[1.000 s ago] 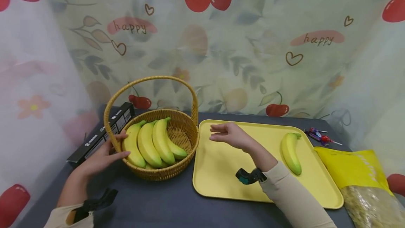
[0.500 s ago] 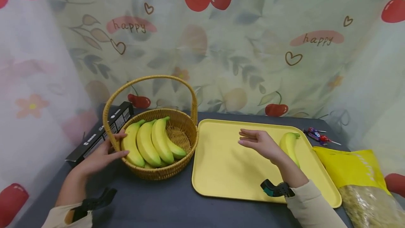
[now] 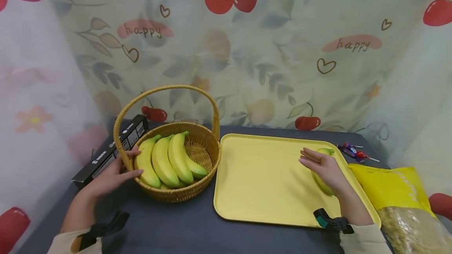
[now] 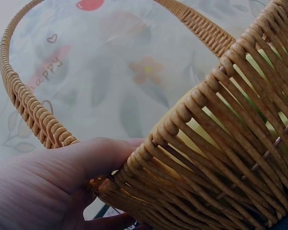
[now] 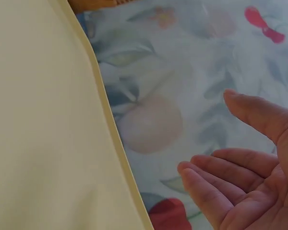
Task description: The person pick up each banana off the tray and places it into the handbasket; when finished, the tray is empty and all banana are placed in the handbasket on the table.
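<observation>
A wicker basket (image 3: 176, 195) with a tall arched handle holds several bananas (image 3: 164, 162), bunched toward its left side. My left hand (image 3: 109, 177) grips the basket's left rim, near the foot of the handle; in the left wrist view the thumb (image 4: 103, 151) lies over the woven rim. On the right part of a yellow tray (image 3: 261, 179) lies a single banana (image 3: 323, 185), partly covered from sight by my right hand (image 3: 328, 171). That hand hovers above the tray with its fingers extended and holds nothing. In the right wrist view its palm and fingers (image 5: 235, 177) are spread apart from the thumb.
Behind the basket on the left lies a long black box (image 3: 106, 154). Lollipops (image 3: 356, 153) sit beyond the tray's right edge, with a yellow bag (image 3: 392, 187) in front of them. A patterned curtain (image 3: 247, 69) encloses the dark table (image 3: 169, 226).
My right hand has moved to the right across the tray, from near its left side to over the single banana. The left hand and the basket have stayed in place.
</observation>
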The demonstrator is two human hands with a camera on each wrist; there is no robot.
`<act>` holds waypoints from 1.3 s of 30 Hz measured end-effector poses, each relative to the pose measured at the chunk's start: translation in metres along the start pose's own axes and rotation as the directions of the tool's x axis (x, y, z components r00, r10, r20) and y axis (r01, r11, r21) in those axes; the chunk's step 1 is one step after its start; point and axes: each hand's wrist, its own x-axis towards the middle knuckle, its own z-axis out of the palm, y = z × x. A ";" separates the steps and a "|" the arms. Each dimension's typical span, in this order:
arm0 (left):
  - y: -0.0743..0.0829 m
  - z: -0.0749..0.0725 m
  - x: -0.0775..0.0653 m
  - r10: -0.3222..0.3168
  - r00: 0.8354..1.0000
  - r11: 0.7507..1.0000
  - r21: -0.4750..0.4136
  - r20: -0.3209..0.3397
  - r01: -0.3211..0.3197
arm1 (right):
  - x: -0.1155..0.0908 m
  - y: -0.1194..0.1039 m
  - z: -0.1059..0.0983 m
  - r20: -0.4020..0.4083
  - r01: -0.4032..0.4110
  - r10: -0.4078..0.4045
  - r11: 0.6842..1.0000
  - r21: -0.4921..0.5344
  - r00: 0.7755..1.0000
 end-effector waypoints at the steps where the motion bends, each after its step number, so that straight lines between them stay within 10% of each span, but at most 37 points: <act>1: 0.000 0.000 0.000 -0.005 1.000 1.000 -0.002 -0.002 0.005 | -0.001 0.003 -0.003 -0.009 -0.004 0.004 1.000 0.012 1.000; 17: -0.003 0.000 -0.001 -0.023 1.000 1.000 -0.017 -0.009 0.023 | -0.002 0.055 -0.024 -0.241 0.028 0.067 0.929 0.369 0.968; 27: -0.005 0.000 -0.001 0.016 1.000 1.000 0.012 -0.018 -0.016 | 0.000 0.071 -0.021 -0.285 -0.174 0.220 0.968 0.179 0.933; 39: -0.005 0.000 -0.001 0.020 1.000 1.000 0.008 -0.016 -0.020 | 0.006 0.085 -0.014 -0.176 -0.256 0.267 0.963 0.081 0.948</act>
